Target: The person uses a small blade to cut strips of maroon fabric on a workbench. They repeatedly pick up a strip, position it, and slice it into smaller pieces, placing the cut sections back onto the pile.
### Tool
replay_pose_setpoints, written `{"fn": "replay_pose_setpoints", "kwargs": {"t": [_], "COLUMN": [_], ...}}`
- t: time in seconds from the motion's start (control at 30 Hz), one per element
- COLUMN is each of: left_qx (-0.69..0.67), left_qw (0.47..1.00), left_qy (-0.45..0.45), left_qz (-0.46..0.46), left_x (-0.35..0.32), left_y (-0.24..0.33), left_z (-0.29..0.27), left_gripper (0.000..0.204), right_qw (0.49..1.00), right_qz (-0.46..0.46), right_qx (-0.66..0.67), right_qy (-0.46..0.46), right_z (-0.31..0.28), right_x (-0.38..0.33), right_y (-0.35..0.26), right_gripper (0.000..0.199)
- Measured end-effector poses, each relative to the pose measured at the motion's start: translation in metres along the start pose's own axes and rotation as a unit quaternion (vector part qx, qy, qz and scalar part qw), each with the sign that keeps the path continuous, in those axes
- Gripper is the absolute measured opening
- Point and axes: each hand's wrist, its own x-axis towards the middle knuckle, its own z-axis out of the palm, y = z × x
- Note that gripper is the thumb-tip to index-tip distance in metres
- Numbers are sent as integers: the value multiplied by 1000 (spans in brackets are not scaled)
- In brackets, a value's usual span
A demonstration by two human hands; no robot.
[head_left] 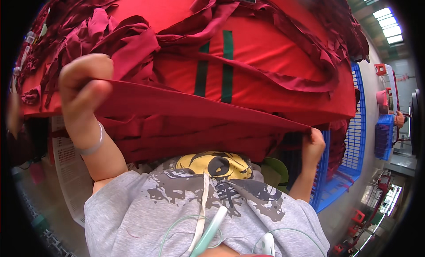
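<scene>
Both hands, left [82, 95] and right [313, 144], clamped on a taut maroon cloth [199, 119] before the strip-littered red surface [265, 57], blue crate [349, 137] half hidden.

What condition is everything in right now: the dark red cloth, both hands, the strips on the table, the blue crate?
Dark red cloth: stretched taut between both hands.
Left hand: closed, grip pinching the cloth's edge.
Right hand: closed on the cloth's far end.
Fabric strips: lying loose and tangled on the red table.
Blue crate: standing beside the table; contents unclear.
Wristband: worn on the left wrist.
</scene>
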Motion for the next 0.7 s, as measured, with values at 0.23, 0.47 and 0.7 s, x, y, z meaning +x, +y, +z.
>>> {"fn": "replay_pose_setpoints", "kwargs": {"t": [0.23,0.47,0.7], "left_qx": [455,577,581], "left_qw": [880,800,812], "left_qy": [-108,-140,-57], "left_qz": [-90,-91,2], "left_x": [3,-9,-20], "left_y": [-28,-53,-28], "left_z": [62,88,106], "left_gripper": [28,21,23], "right_qw": [982,959,880], "right_qz": [58,146,322], "right_qx": [-138,-190,-334], "right_qy": [-115,-153,107], "right_z": [-97,-128,-97], "right_x": [72,221,226], "right_y": [118,254,221], "right_gripper": [30,22,34]}}
